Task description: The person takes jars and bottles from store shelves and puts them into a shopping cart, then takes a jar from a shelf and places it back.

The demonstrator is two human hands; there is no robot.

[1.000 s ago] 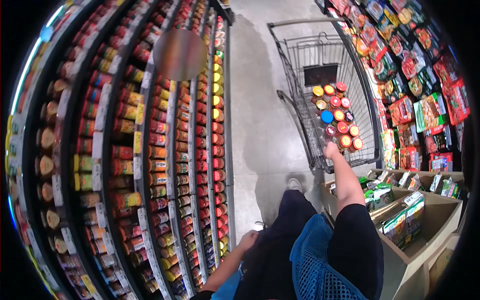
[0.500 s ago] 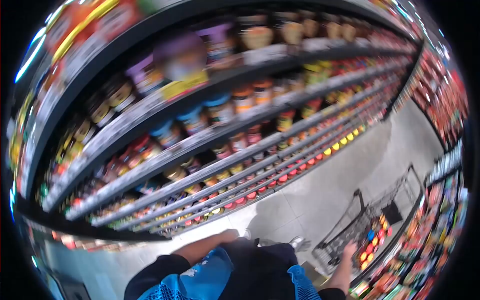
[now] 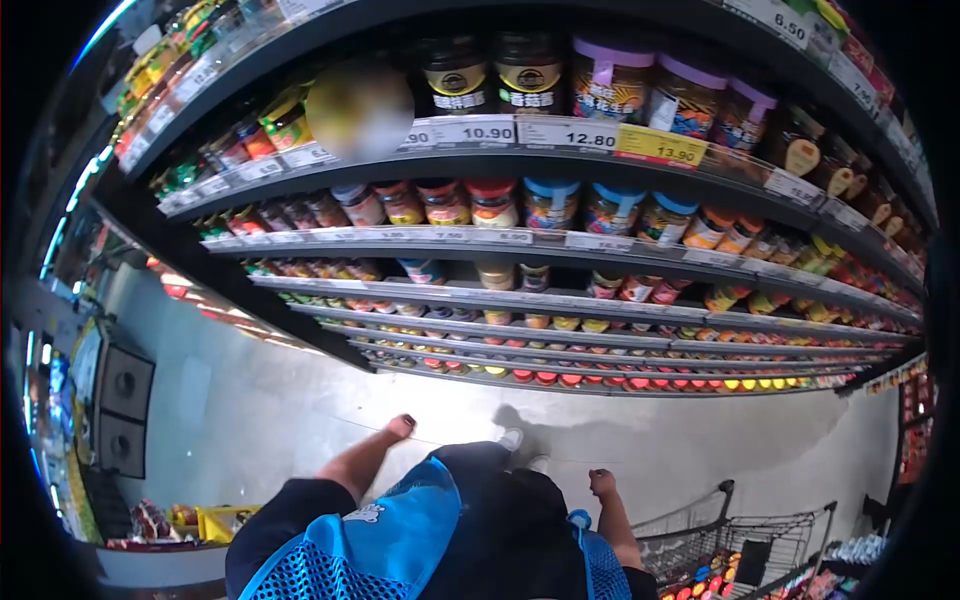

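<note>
My left hand [image 3: 402, 427] hangs out over the floor in front of the shelves, its fingers curled; a small dark patch shows at it, too small to name. Low at my right side is my right hand [image 3: 601, 482], fingers folded in and nothing visible in them. To the right of that hand, apart from it, stands a wire shopping cart [image 3: 680, 522], with red, yellow and blue items seen at its lower part. Jars with purple lids [image 3: 612, 75] and blue-lidded jars [image 3: 551, 203] line the shelves ahead, away from both hands.
Long stocked shelves [image 3: 400, 236] with price labels curve across the view. Grey tiled floor [image 3: 300, 400] lies below them. A yellow crate [image 3: 222, 524] sits on a counter at lower left, and dark framed panels [image 3: 124, 408] stand behind it.
The view has turned left along the shelves. My right hand has come away from beside the cart toward my body. My left hand has swung outward and forward.
</note>
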